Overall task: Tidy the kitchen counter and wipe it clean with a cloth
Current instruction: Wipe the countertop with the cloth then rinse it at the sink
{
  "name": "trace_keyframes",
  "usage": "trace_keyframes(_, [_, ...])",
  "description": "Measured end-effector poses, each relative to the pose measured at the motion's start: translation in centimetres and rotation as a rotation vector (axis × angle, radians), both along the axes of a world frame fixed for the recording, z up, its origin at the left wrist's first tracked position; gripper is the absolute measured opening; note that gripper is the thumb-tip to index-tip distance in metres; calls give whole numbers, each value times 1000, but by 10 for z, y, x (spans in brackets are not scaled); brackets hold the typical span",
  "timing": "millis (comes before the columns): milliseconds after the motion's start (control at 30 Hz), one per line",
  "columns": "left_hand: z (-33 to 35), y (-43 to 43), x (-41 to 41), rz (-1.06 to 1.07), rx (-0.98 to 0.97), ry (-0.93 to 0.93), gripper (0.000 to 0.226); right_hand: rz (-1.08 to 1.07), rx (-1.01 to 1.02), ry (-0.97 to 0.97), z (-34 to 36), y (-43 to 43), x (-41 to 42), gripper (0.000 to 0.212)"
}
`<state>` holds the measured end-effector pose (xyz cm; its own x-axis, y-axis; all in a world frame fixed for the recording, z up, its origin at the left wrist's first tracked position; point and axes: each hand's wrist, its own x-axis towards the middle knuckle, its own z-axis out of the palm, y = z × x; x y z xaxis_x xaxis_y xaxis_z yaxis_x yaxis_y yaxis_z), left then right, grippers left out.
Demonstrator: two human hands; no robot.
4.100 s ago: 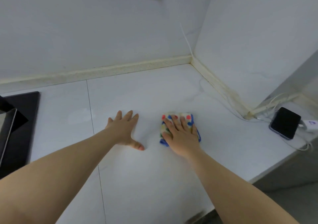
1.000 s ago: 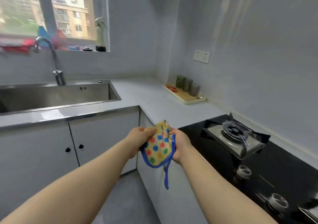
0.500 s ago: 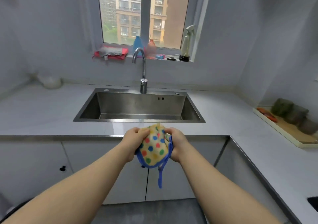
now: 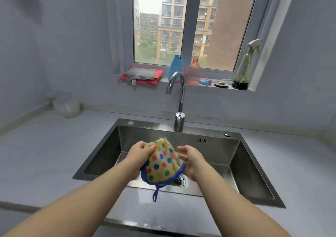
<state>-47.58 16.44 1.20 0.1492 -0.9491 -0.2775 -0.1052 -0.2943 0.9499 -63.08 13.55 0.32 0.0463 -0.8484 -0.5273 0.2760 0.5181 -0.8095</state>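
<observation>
Yellow terry cloth with red, blue and green dots and a blue binding, bunched up and held over the stainless-steel sink basin, blue hanging loop dangling from its lower edge. Left hand clamped round the cloth's upper left, thumb pressed across the top of the bundle. Right hand against the cloth's right edge, fingers spread and loose above it; whether the palm pinches the fabric, hard to tell. Curved chrome tap straight behind the bundle, no water visible. Pale grey counter on both sides.

Against half a second ago: much closer to the sink, cloth now above the basin rather than in front of the cabinet doors, right fingers opened out from a tight clutch.
</observation>
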Motion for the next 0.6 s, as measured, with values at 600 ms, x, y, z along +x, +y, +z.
trace_keyframes(600, [-20,-190,6,180,416,471,31,-129,12,233,-8,-191,15,42])
